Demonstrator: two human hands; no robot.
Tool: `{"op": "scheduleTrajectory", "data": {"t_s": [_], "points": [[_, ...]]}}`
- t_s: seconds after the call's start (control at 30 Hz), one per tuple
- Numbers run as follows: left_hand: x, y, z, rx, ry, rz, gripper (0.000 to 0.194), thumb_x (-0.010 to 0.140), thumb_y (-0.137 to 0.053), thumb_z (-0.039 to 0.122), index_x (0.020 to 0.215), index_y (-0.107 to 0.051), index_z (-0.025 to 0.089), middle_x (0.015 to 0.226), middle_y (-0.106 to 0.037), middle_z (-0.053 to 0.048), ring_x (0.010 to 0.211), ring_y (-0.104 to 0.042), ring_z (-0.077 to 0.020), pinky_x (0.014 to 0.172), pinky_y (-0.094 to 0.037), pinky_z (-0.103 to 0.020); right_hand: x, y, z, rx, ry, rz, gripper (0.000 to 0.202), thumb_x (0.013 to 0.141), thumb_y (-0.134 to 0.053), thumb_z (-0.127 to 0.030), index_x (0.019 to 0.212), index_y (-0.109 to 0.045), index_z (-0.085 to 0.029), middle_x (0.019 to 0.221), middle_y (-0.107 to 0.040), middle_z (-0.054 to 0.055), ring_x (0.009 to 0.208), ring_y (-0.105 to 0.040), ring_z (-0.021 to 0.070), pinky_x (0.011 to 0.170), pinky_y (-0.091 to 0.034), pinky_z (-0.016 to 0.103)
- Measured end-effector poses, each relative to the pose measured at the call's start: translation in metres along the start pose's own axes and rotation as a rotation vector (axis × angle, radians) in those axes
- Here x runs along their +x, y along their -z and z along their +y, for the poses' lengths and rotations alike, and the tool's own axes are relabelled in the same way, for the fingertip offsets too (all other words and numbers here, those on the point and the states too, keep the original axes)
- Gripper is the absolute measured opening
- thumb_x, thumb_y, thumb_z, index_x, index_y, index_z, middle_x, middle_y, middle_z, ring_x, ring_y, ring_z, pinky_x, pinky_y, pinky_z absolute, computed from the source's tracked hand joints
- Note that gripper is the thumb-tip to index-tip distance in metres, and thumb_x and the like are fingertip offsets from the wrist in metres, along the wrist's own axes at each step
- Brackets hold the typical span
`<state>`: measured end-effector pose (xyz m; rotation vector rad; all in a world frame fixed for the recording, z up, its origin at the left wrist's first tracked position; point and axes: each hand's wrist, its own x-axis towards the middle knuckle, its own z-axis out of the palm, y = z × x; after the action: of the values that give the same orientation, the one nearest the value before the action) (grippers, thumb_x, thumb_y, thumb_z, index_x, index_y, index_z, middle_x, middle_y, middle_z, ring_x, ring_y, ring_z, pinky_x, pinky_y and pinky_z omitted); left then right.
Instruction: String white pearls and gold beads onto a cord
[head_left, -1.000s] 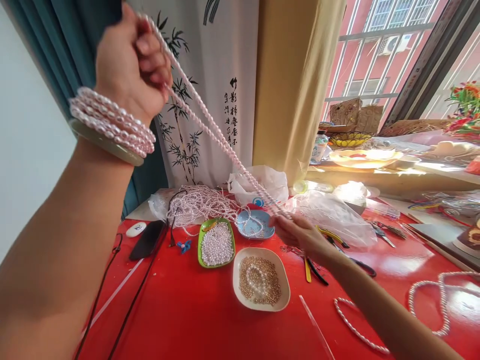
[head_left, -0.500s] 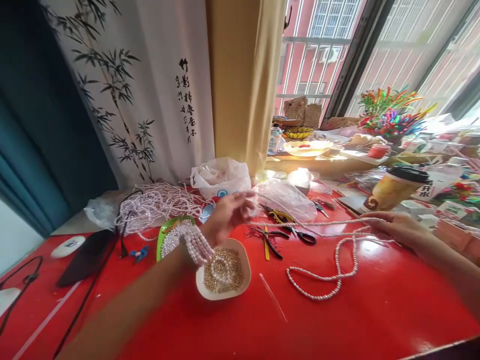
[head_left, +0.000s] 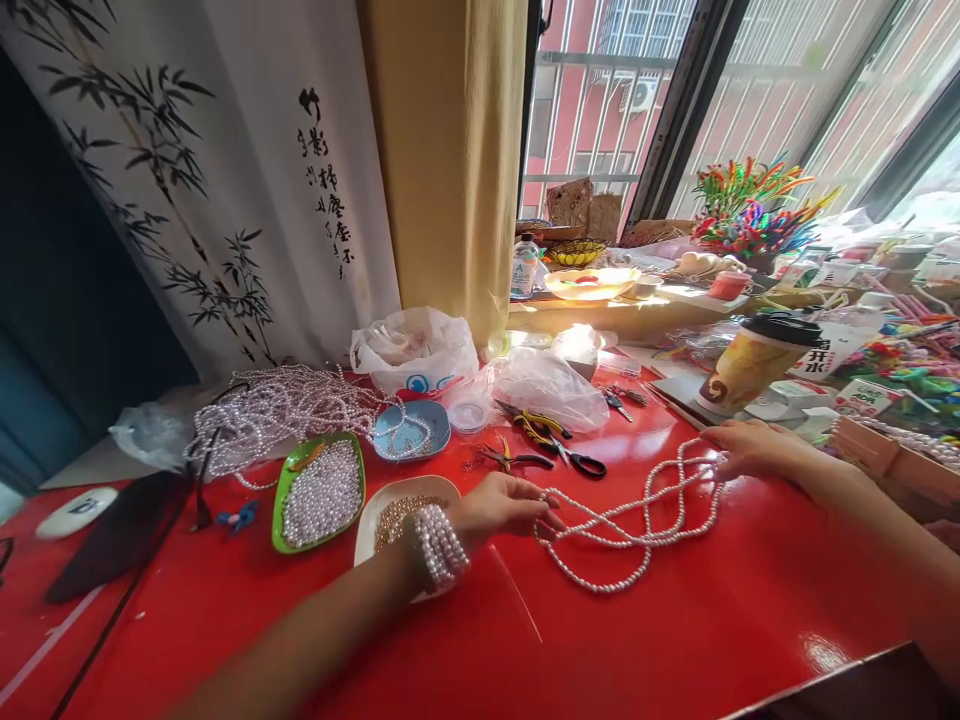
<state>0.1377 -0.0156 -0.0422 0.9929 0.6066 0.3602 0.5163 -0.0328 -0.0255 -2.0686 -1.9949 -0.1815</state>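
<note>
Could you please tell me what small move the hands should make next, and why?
I would probably ease the loops of the bead strand apart, since they cross one another on the red table, between the left hand and the right hand.

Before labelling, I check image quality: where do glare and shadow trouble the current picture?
Head view: light nearly bleaches the shallow dish on the sill; the red table shows glare toward the lower right; the dark curtain sinks into shadow; the handled bead strand is readable.
</note>
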Motion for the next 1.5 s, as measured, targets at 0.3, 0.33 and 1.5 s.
{"op": "scheduleTrajectory", "data": {"t_s": [0.3, 0.33, 1.5], "points": [[-0.024, 0.001, 0.012, 0.025, -0.223, -0.002, 0.032, 0.059, -0.068, 0.021, 0.087, -0.063, 0.009, 0.077, -0.064, -0.009, 0.065, -0.055, -0.0107, 0.069, -0.041, -0.026, -0.024, 0.017, -0.227, 0.677, 0.277, -0.208, 0.029, 0.084, -0.035, -0.035, 0.099, -0.054, -0.019, 0.092, -0.063, 0.006, 0.082, -0.057, 0.0156, 0.07, -0.045, 0.028], [-0.026, 0.003, 0.013, 0.048, -0.252, 0.007, 0.028, 0.06, -0.067, 0.022, 0.085, -0.064, 0.009, 0.077, -0.063, -0.009, 0.066, -0.055, -0.0108, 0.069, -0.041, -0.026, -0.026, 0.016, -0.238, 0.681, 0.318, -0.225, 0.027, 0.085, -0.035, -0.034, 0.099, -0.054, -0.019, 0.086, -0.063, 0.005, 0.077, -0.058, 0.0146, 0.066, -0.045, 0.027], [-0.048, 0.039, 0.023, -0.077, 0.024, 0.157, 0.009, 0.062, -0.057, 0.016, 0.066, -0.062, 0.009, 0.055, -0.059, -0.003, 0.051, -0.053, -0.0086, 0.059, -0.043, -0.024, -0.019, -0.024, -0.27, 1.301, 0.13, -0.526, 0.02, 0.084, -0.041, -0.035, 0.076, -0.047, -0.018, 0.072, -0.05, 0.001, 0.067, -0.048, 0.0114, 0.061, -0.041, 0.023]]}}
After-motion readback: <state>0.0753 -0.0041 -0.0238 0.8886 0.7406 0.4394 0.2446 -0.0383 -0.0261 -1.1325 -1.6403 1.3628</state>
